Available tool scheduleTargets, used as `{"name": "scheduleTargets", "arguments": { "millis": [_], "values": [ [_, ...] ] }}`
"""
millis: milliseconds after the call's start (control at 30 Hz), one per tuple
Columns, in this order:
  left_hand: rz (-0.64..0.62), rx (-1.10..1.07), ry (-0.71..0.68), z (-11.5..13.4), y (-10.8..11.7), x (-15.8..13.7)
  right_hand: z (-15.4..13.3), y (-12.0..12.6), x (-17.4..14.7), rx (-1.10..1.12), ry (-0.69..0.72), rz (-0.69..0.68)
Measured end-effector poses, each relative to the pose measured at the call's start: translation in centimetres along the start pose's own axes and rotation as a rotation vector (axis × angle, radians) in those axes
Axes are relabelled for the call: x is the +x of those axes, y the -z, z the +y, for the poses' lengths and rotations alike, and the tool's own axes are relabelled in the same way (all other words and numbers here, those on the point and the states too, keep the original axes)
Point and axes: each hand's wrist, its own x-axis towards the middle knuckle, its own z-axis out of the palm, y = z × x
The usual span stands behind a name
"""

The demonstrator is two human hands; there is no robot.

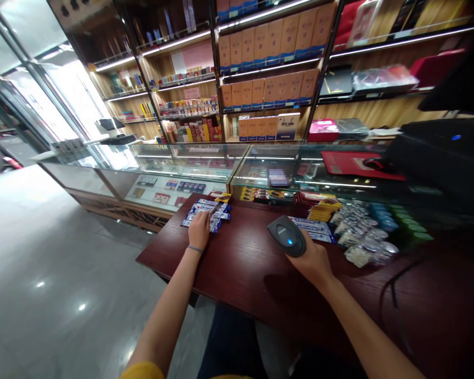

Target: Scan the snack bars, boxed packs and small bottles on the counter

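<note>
My right hand (315, 262) is wrapped round the handle of a black barcode scanner (286, 236). The scanner has a lit blue light on top and is held above the dark red wooden table (245, 252). At the table's far left, my left hand (199, 227) is closed over a loose pile of blue-and-white packets (193, 212). A thin, narrow item (215, 209) pokes out from its fingers; its kind is unclear. A red-and-yellow packet (223, 197) lies at the back of that pile. More blue-and-white packets (315, 229) lie beyond the scanner.
Clear lidded jars (363, 247) and a stack of red-and-yellow packets (316, 204) stand at the table's right. A glass display counter (205, 163) runs behind, with a red mat (359, 164) and mouse on it. A dark cable (393, 289) hangs at the right.
</note>
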Motion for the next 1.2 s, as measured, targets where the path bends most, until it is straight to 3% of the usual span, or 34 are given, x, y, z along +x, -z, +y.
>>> {"name": "scheduleTargets", "arguments": {
  "millis": [100, 233, 400, 533, 700, 800, 1033, 1200],
  "values": [
    [-0.007, -0.308, 0.163, 2.4, -1.1, 0.6, -0.1, 0.1, 0.0, 0.011, -0.012, 0.002],
    [-0.247, -0.784, 0.495, 5.9, -3.6, 2.0, -0.3, 0.3, 0.2, -0.003, -0.028, 0.012],
    [-0.402, -1.130, 0.564, 10.3, -7.5, 2.4, -0.5, 1.3, 0.8, 0.011, -0.030, -0.029],
    [-0.413, -1.201, 0.520, 12.1, -8.9, 0.9, -0.5, 1.7, 1.2, -0.020, -0.030, -0.112],
    [-0.445, -1.109, 0.409, 12.2, -8.4, -0.5, -0.4, 1.3, 1.4, -0.101, 0.010, -0.201],
    [-0.452, -1.140, 0.425, 12.2, -8.3, -0.6, -0.5, 1.3, 1.3, -0.078, -0.008, -0.155],
    [-0.475, -1.271, 0.626, 12.4, -8.1, -0.7, -0.3, 2.2, 1.6, -0.004, -0.102, -0.069],
    [-0.472, -1.230, 0.596, 12.3, -8.1, -0.5, 1.2, 3.3, 2.4, 0.117, -0.190, 0.096]
  ]
}}
